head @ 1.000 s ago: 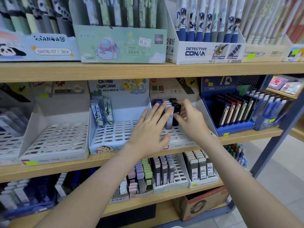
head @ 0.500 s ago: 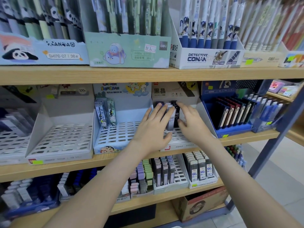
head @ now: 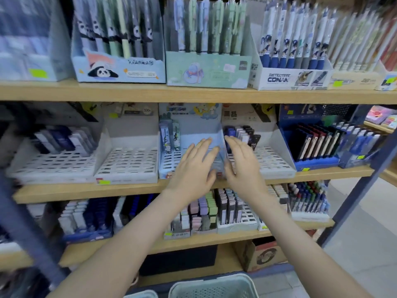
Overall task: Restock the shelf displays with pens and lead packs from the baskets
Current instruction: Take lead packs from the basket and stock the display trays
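Lead packs [head: 242, 134] stand in a white shelf tray [head: 274, 163]; left grip [head: 193, 168] and right grip [head: 242, 166], fingers straight, hold nothing.

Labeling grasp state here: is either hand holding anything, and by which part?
Nothing is held. The left hand and right hand are both open and flat, in front of the white trays on the middle shelf.

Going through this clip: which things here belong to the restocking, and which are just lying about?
Job: lead packs, white tray, near-empty cartoon tray, empty tray beside it, basket, left hand and right hand, both open and empty.
Lying about: cardboard box, full panda pen box, pink packets far right.
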Motion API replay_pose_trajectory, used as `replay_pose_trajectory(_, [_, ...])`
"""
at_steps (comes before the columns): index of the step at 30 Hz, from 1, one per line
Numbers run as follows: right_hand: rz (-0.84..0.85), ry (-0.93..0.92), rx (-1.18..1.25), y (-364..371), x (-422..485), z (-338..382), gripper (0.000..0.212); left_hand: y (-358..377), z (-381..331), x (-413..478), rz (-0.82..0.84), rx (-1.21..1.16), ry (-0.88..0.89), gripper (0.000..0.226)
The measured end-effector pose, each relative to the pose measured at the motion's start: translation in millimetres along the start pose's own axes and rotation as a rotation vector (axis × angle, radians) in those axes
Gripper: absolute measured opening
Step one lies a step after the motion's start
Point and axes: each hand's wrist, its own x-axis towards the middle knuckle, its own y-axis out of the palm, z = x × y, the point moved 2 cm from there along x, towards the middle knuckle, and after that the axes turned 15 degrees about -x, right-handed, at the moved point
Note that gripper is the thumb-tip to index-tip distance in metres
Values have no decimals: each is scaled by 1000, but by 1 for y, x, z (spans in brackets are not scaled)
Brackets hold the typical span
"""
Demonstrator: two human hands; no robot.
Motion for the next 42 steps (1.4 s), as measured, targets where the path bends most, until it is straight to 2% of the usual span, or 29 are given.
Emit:
replay_pose_trajectory(3, [16, 29, 41, 10, -4, 21, 53, -19, 11, -22, -7, 7, -22, 56])
replay_pose_trajectory(6, [25, 142, 98, 13, -7, 20, 51, -28, 15, -29, -7, 21, -26, 56])
replay_pose_trajectory(10, [52, 361, 99, 0, -6, -8, 59, -23, 8, -18, 28, -2, -3, 57])
replay_pose_trajectory(13, [134, 448, 24, -10, 1, -36, 64, -8, -1, 2, 56, -21, 9, 59])
replay_pose_trajectory(16, [249, 408, -10, -11, 10, -60, 67, 8, -10, 23, 67, -43, 25, 59])
replay_pose_trajectory(19, [326, 390, 55, -7, 15, -77, 61, 22, -12, 44, 86, -49, 41, 63])
replay_pose_trajectory(23, [343, 390, 129, 0, 26, -86, 49, 39, -8, 69, 120, -11, 80, 64])
replay_pose_trajectory(29, [329, 299, 53, 13, 36, -82, 40, 59, 4, 81, 156, -45, 75, 69])
replay_pose_trajectory(33, [310, 251, 51, 16, 41, -83, 41, 62, 7, 78, 113, -91, 78, 68])
replay_pose_trajectory(37, [315, 289, 134, 18, 40, -89, 44, 64, 10, 74, 58, -104, 99, 65])
replay_pose_trajectory(42, [346, 283, 154, 22, 40, -95, 58, 68, 13, 73, 32, -64, 141, 63])
